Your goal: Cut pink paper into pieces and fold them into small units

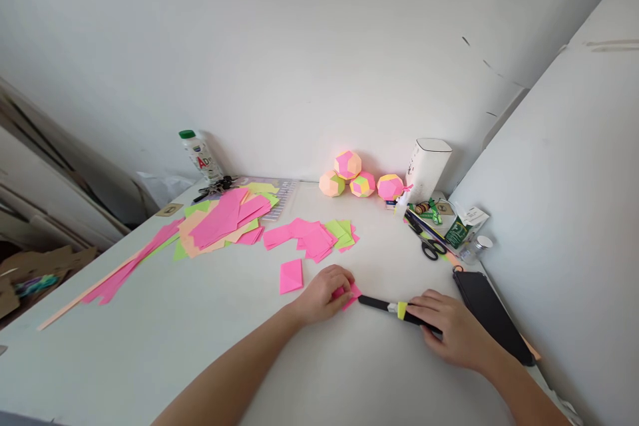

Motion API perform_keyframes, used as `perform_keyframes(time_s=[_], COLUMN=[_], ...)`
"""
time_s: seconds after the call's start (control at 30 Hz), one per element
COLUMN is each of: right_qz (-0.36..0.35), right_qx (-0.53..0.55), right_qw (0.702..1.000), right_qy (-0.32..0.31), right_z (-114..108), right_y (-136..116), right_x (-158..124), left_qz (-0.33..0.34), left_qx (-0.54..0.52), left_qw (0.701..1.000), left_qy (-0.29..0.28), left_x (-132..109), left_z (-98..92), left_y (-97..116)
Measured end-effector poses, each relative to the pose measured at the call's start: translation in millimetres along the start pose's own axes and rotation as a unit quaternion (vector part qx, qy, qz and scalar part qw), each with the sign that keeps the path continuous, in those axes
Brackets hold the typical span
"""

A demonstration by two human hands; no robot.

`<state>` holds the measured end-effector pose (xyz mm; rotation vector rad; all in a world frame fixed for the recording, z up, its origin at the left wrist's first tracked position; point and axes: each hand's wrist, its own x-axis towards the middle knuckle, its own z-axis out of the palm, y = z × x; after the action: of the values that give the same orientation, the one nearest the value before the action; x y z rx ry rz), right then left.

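Note:
My left hand (324,293) rests on the white table (200,359) with its fingers curled onto a small folded pink paper (351,293), pinning it down. My right hand (452,333) is closed around a black tool with a yellow band (394,308), lying flat and pointing left, its tip just short of the pink paper. A folded pink square (291,275) lies just left of my left hand. Further back sits a small heap of pink and green squares (314,236).
A larger pile of pink, peach and green sheets (224,219) and long strips (120,273) lies at left. Three paper balls (359,176), a white container (429,166), a bottle (202,154), scissors (432,249) and a black phone (492,313) line the back and right wall.

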<state>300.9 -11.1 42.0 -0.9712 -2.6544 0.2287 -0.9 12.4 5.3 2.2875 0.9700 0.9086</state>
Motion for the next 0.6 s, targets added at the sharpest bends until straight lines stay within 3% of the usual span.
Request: perform_keyframes(time_s=[0.2, 0.6], right_qz=[0.003, 0.001], right_qx=[0.001, -0.002], right_qw=[1.0, 1.0], right_qy=[-0.004, -0.004], right_z=[0.5, 3.0], right_y=[0.2, -0.9], right_x=[-1.3, 0.8], left_qz=[0.019, -0.025], left_qx=[0.025, 0.225], left_qw=[0.999, 0.974], left_qy=[-0.008, -0.028], left_x=[-1.2, -6.5], left_z=[2.2, 9.7], left_y=[-1.4, 6.9])
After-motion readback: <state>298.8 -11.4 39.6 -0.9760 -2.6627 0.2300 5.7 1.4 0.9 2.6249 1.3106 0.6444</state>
